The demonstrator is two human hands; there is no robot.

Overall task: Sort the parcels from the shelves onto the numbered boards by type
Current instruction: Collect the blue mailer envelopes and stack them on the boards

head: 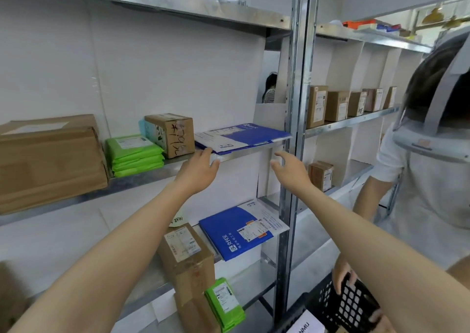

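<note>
We reach both arms toward the middle shelf, where a stack of blue-and-white mailers lies flat at its front right corner, against the steel upright. Our left hand is open, its fingers relaxed, with the fingertips at the stack's front left corner and closed on nothing. Our right hand hangs spread and empty just below the shelf's front edge, beside the upright. Further left along the shelf stand a small scribbled carton, a pile of green mailers and a large brown box at the left end. To the right, another person's hands hold a black crate.
</note>
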